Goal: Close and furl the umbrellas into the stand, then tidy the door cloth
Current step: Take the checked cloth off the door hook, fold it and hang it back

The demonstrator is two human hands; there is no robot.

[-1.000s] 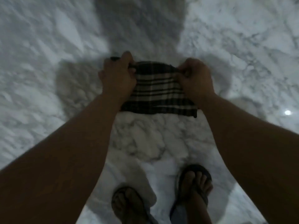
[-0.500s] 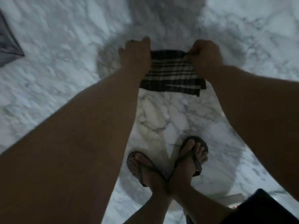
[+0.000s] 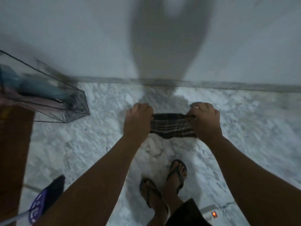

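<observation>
A: Where is the single head view looking from?
B: It is looking steeply down past both forearms at the marble floor [image 3: 81, 144] and the wall base [image 3: 228, 86] ahead.
A: How near?
B: Arm's reach; the person's feet [image 3: 176, 174] are showing at the bottom

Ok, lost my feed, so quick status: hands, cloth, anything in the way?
Left hand and right hand each grip an end of the plaid cloth, held above the floor. Umbrella stand off left. Nothing blocking.

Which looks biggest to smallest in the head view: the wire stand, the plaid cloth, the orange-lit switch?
1. wire stand, partly cropped
2. plaid cloth, partly behind both hands
3. orange-lit switch
</observation>
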